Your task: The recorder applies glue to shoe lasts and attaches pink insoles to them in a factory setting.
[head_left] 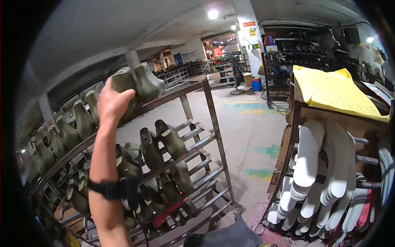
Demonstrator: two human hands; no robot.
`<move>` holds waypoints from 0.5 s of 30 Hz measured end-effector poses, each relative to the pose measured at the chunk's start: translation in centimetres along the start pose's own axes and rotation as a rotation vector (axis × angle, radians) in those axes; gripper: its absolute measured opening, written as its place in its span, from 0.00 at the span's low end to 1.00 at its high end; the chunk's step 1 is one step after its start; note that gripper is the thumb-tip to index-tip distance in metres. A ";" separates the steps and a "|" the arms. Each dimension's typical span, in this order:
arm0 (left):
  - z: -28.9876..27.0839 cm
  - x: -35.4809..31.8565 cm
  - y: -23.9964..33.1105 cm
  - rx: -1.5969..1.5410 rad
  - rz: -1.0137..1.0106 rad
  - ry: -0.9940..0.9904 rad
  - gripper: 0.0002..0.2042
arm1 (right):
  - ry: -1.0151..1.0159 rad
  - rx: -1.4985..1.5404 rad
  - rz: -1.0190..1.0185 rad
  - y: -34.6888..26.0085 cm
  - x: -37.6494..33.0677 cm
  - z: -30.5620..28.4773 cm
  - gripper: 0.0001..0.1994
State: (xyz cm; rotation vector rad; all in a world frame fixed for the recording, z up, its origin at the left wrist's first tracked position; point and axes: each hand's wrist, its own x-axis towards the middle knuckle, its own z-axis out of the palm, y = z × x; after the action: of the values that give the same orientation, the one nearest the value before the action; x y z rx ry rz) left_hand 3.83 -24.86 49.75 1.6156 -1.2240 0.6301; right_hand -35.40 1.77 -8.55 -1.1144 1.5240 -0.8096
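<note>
My left hand (pixel 113 103) reaches up to the top rail of a metal rack, its thumb pointing right. It is closed around an olive-green shoe last (pixel 123 79), with part of the fingers hidden behind the hand and the last. Right beside it stands another shoe last (pixel 147 82), paler at the toe. A row of similar lasts (pixel 83 119) runs along the top of the rack to the left. On the lower tiers hang more lasts (pixel 170 140), beneath and to the right of my forearm. My right hand is out of view.
The metal rack (pixel 218 150) ends in an upright post near the middle. At right, another rack holds stacked white insoles (pixel 308 152) under a yellow sheet (pixel 337 90). Farther back are a person in red (pixel 218 52), a pillar (pixel 249 37), a blue box (pixel 256 85) and dark shelves (pixel 296 58).
</note>
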 end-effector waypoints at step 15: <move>-4.7 -37.8 -19.7 -1.706 -1.035 -0.127 0.22 | -0.018 0.162 0.112 -2.2 2.6 0.2 0.17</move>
State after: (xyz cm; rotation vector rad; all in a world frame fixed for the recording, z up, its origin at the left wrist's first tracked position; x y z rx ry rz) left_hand 9.10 -4.53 12.42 0.5147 -0.4138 -0.9963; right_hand -34.80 -1.42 -7.53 -0.9075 1.4645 -0.8280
